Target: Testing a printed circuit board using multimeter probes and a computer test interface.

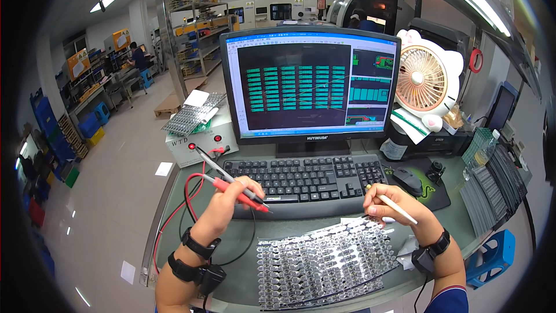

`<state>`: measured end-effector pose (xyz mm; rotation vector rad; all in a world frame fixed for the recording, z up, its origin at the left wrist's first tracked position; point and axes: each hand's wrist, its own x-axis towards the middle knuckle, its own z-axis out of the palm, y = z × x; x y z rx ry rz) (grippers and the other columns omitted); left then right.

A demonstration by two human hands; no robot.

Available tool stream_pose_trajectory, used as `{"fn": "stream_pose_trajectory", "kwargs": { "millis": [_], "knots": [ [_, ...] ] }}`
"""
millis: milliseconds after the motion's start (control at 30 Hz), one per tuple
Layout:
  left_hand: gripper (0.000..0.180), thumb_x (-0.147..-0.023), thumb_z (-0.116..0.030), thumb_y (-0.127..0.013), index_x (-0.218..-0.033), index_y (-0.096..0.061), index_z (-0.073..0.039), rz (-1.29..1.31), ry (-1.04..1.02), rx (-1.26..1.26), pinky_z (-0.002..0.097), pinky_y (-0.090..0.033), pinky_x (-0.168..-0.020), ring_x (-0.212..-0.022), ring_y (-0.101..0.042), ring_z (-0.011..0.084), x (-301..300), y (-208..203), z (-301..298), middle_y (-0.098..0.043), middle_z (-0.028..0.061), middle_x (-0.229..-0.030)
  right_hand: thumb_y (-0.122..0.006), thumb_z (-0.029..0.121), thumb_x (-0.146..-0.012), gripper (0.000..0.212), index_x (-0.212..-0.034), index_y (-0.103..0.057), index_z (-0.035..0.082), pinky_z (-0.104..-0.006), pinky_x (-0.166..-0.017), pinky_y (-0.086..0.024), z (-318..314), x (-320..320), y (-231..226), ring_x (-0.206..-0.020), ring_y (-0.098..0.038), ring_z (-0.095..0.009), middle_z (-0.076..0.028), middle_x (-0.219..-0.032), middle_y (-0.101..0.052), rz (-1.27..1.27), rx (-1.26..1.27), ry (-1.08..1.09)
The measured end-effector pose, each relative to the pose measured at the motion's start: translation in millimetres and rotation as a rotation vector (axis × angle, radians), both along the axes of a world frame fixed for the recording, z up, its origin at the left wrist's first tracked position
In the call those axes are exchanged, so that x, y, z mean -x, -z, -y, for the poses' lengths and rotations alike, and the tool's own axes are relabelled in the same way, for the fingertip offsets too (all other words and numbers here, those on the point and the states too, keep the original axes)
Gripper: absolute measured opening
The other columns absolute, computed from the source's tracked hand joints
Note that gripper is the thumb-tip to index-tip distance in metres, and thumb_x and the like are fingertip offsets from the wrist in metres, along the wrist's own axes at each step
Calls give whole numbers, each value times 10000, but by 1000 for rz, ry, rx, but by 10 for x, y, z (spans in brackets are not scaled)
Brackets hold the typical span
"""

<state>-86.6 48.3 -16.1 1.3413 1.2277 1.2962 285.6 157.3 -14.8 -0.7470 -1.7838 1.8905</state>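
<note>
My left hand [223,206] is closed round two test probes, a red probe [250,202] and a grey-and-black probe [213,165]. Their metal tips point right, above the keyboard's front edge. From the probes, red and black leads trail down to the left. In my right hand [399,200] is a slim cream-coloured pen-like stick [398,209], pinched between thumb and fingers and slanting down to the right. Below and between both hands lies a shiny panel of small circuit boards [324,264], apparently stacked on another; neither hand visibly touches it.
A monitor [295,90] with a board layout stands behind the keyboard [301,179]. To its left, a light-grey box [200,146] carries more panels. At right are a mouse [408,181], a fan [425,78], a plastic bottle [483,149] and stacked dark panels [492,194].
</note>
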Motion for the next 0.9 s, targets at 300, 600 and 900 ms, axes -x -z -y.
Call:
{"fn": "stream_pose_trajectory", "kwargs": {
  "millis": [300, 600, 900],
  "knots": [
    [472, -998, -337, -401, -703, -599, -26, 17, 353, -5, 233, -362, -495, -566, -484, 78, -281, -469, 385, -600, 47, -681, -701, 143, -903, 233, -1051, -595, -2, -284, -745, -525, 276, -75, -614, -836, -657, -146, -82, -910, -662, 109, -606, 49],
    [397, -1007, -360, -493, -870, -616, -9, -216, 671, 214, 235, -479, -523, -577, -597, 86, -890, -734, 495, -602, 14, -701, -664, 187, -941, 263, -1143, -596, 32, -206, -553, -454, 879, 857, -854, -634, -562, -61, -25, -819, -608, -25, -8, -232],
    [335, -940, -349, -616, -948, -485, -41, 137, 363, 46, 227, -462, -455, -633, -620, 137, -397, -405, 596, -610, 125, -838, -749, 124, -861, 297, -815, -460, 76, -188, -502, -450, 861, 243, -678, -592, -575, -47, -3, -694, -579, -117, -92, -25]
  ]
}}
